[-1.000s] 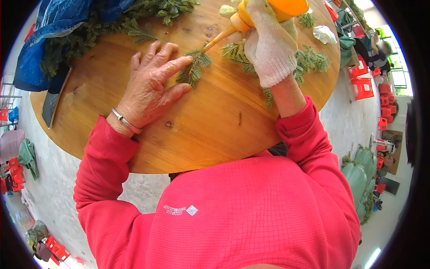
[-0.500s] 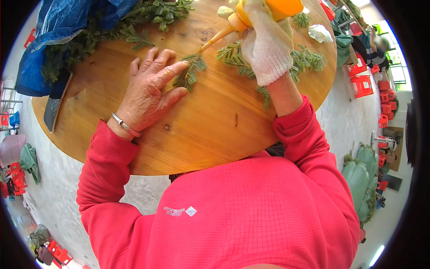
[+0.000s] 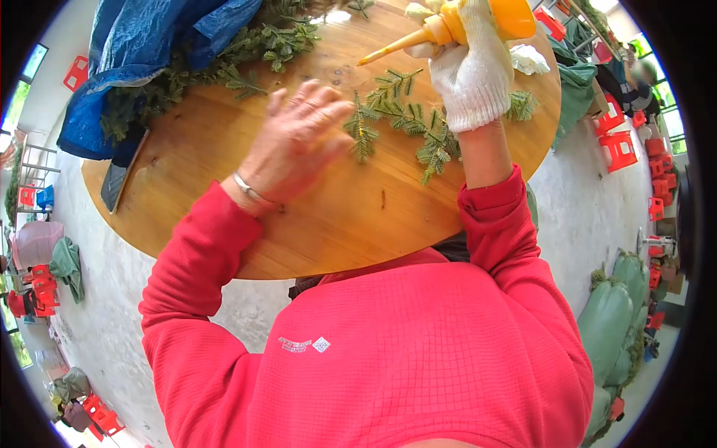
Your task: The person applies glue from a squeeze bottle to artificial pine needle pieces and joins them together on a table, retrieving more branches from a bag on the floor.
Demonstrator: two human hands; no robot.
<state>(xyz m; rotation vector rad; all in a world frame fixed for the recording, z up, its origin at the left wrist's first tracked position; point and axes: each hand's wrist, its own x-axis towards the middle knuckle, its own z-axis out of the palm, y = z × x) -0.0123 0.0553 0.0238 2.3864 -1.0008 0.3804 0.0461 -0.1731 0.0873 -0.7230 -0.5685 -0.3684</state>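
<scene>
My right hand, in a white knit glove, grips a yellow-orange squeeze bottle. The bottle's long thin nozzle points left, over the wooden table. Bare and smeared by motion, my left hand is over the table with its fingers stretched out and nothing visible in it. Just right of its fingertips lies a small fir sprig; contact cannot be made out. That sprig sits against a larger fir branch, part of which passes behind my right wrist.
Fir branches are heaped at the table's far left beside a blue plastic sheet. A crumpled white item lies near the right edge of the round table. Red stools and green bundles stand on the floor.
My left hand has moved right and lifted its fingers off the small sprig, which now lies against the larger branch. The bottle's nozzle has drawn up and right, away from the sprig.
</scene>
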